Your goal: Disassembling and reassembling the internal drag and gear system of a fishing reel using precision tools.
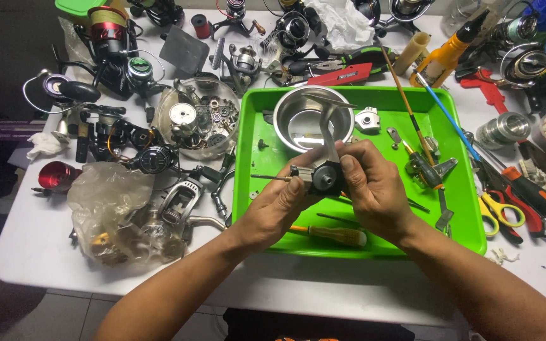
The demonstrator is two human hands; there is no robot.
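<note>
We pinch reel body btwn left hand & right hand, over green tray. Looks stiff, metal, prob greasy; we'd hold the casing, not its thin shaft.

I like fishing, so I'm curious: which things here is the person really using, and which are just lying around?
In use:
- left hand
- right hand
- dark reel body, held by both hands
- green tray beneath them

Lying about:
- steel bowl
- yellow screwdriver
- scissors
- plastic bag
- clear bowl of small parts
</note>
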